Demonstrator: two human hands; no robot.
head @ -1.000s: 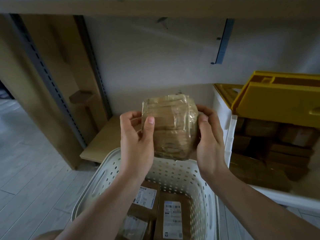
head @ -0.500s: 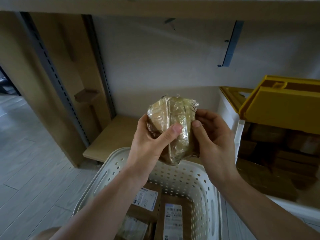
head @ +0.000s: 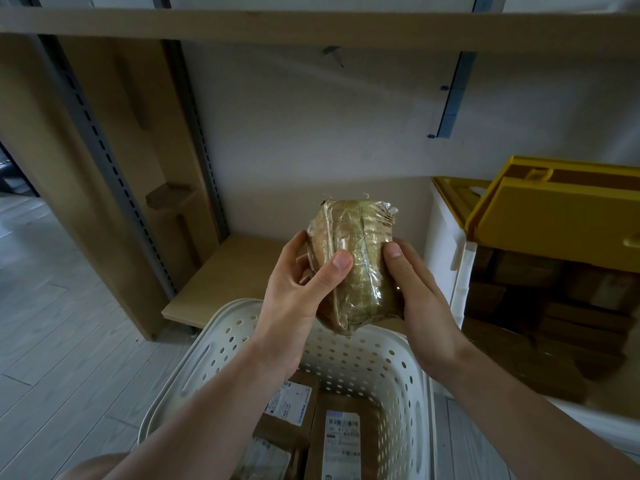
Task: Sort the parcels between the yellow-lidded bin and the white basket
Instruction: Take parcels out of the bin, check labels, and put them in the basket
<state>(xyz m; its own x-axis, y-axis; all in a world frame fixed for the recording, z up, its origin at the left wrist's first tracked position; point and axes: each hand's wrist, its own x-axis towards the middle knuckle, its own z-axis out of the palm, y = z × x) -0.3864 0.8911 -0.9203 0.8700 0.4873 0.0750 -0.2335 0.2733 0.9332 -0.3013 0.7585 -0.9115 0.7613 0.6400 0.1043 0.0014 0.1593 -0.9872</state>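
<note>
Both hands, the left hand (head: 294, 289) and the right hand (head: 420, 299), still hold the parcel (head: 356, 261) above the basket (head: 221, 351), now turned edge-on, with the bin (head: 446, 237) at 3 o'clock.

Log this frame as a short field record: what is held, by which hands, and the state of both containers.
held item: tape-wrapped brown parcel, above the basket's far rim
left hand: grips parcel, thumb across front
right hand: grips parcel's right side
white basket: below, holds labelled parcels
yellow-lidded bin: at right, lid raised, brown boxes inside
</note>
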